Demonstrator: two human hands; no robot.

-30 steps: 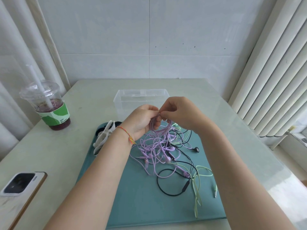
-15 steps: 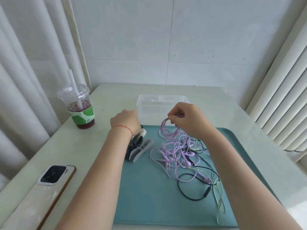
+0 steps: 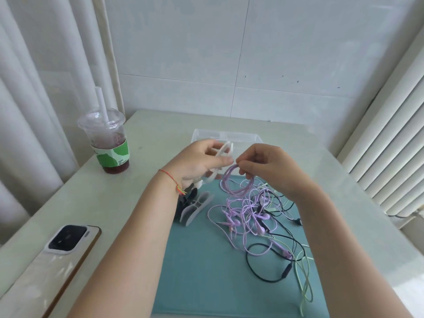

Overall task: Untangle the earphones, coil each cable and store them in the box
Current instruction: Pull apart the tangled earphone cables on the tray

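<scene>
We pinch purple coil in right hand; left hand grips white clip just left of coil, clip's long axis tilted, box just beyond.

Bright, soft daylight from my right, through the blinds. Glare washes out the counter at the near right corner. Wide-angle bends the edges, my hands look slightly soft.

right hand pinching purple coil, left hand holding clip
</scene>
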